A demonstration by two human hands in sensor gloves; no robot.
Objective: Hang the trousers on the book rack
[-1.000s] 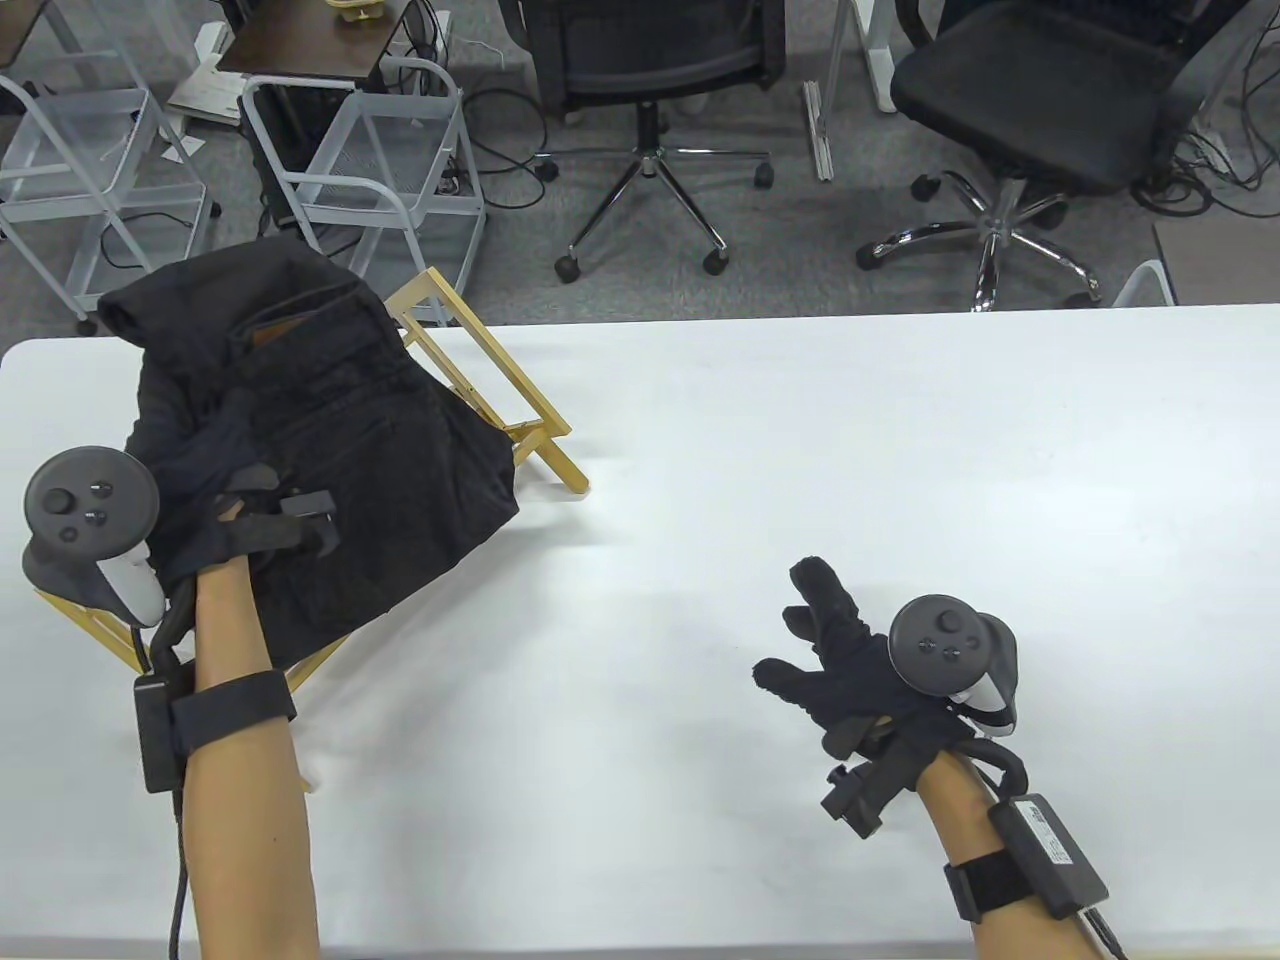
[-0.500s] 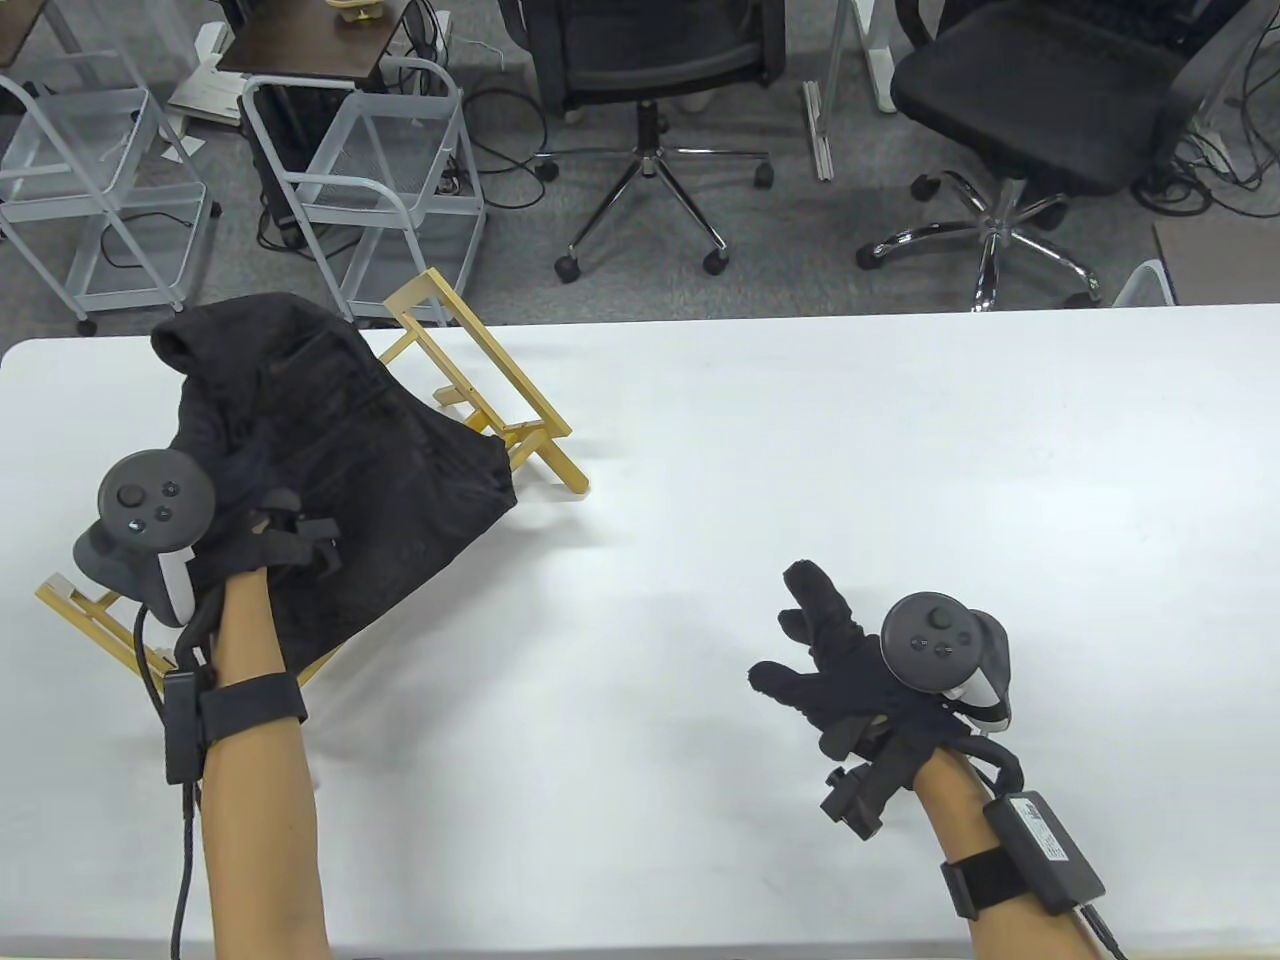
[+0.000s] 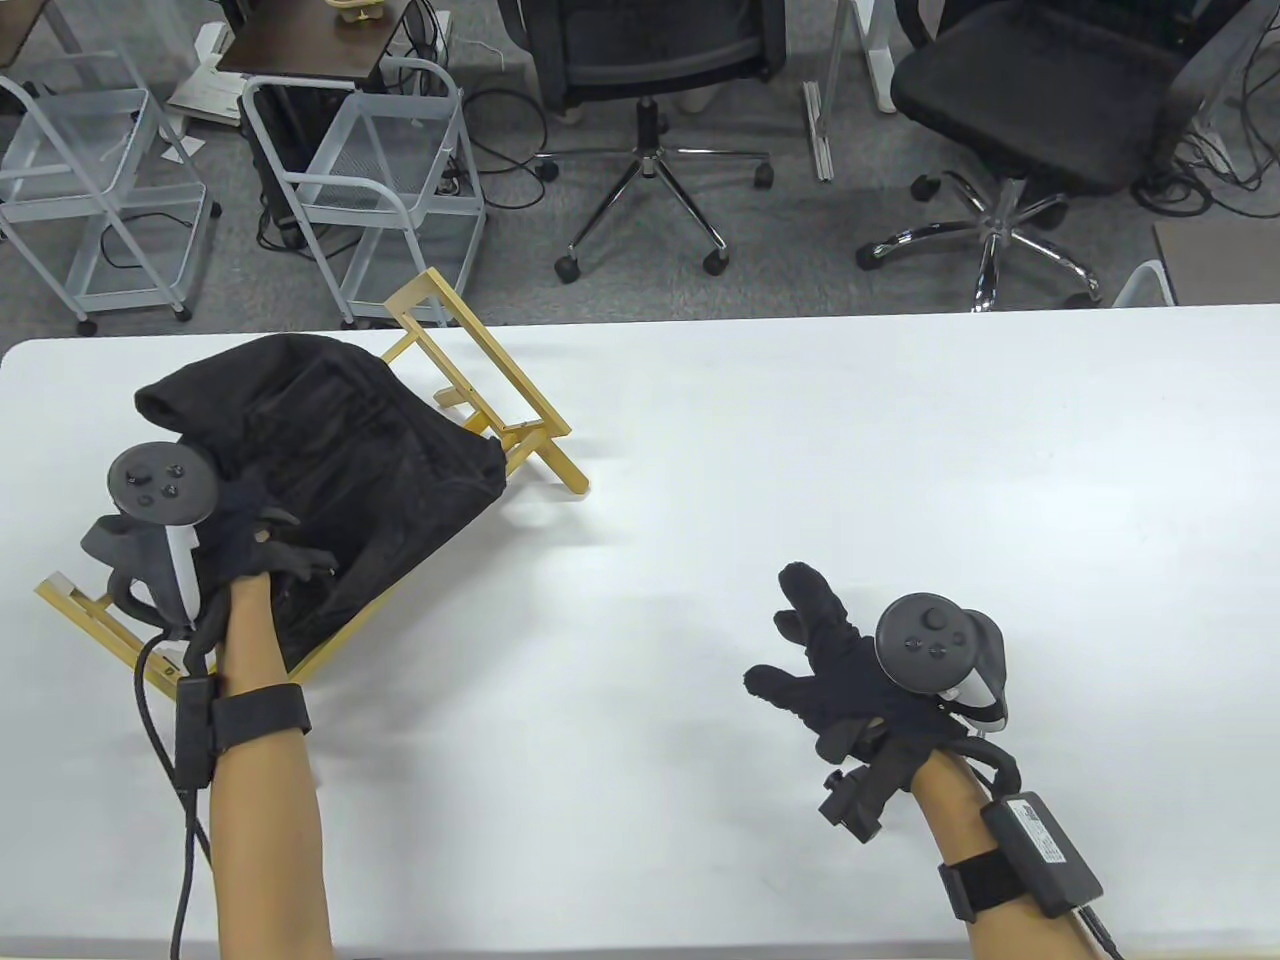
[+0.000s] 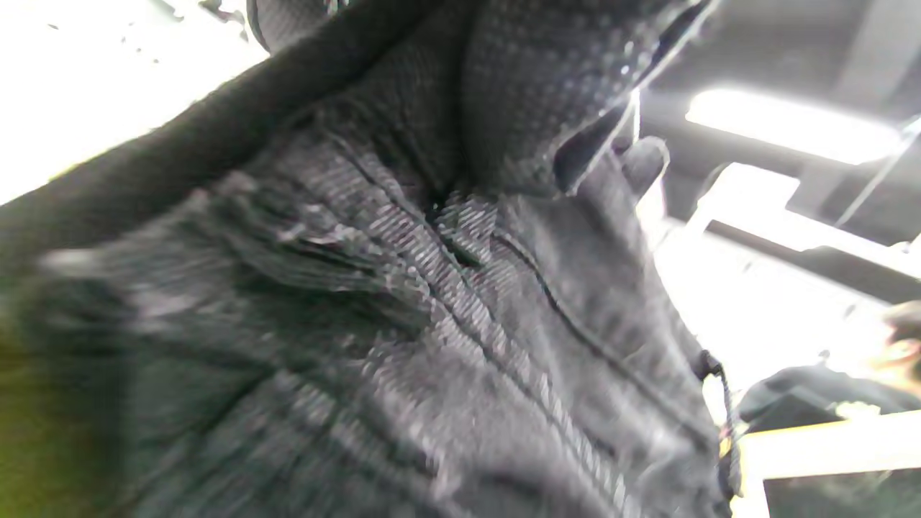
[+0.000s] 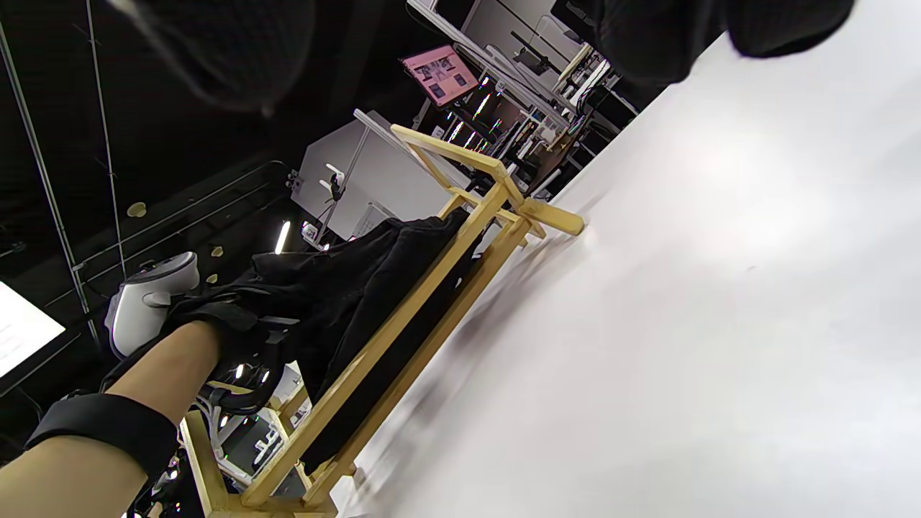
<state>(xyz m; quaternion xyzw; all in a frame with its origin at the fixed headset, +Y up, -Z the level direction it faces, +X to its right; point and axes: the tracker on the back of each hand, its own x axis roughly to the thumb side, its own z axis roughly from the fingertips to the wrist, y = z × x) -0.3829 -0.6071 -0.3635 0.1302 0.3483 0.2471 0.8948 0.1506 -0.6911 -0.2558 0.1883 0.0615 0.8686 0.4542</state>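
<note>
Left hand [image 3: 250, 535] gripping black trousers [image 3: 340, 470] draped over wooden book rack [image 3: 500, 400] at desk's [image 3: 800, 450] far-left corner, right hand [image 3: 850, 670] hovering near front edge, fingers spreading apart.

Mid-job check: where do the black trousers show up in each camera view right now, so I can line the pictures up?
Table view: trousers upper left, draped over the wooden rack, left hand on them.
Left wrist view: trousers fill most of the picture, close up.
Right wrist view: trousers left of centre.
Shared landmark: the wooden rack.
</note>
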